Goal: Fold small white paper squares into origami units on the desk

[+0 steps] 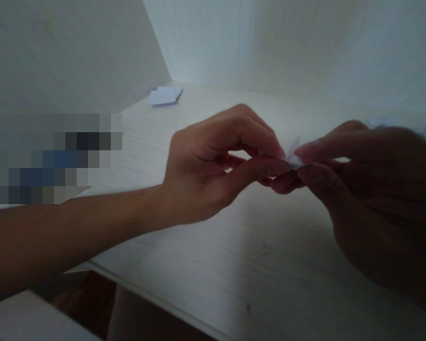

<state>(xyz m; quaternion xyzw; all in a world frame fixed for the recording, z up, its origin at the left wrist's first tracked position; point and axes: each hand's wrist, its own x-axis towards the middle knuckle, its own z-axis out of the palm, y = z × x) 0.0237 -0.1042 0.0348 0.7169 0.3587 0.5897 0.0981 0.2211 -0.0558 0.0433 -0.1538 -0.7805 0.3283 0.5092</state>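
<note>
pinching a small, folded piece of white paper (295, 160) right of the frame's centre, the left hand (206, 163) and right hand (372, 175) each have thumb and fingers closed on it. uneven tugging could tear it; a loose pinch could let it drop onto the pale wood-grain table (199, 265) below.

White paper (294, 160), pale wood-grained tabletop (206, 263)
</note>
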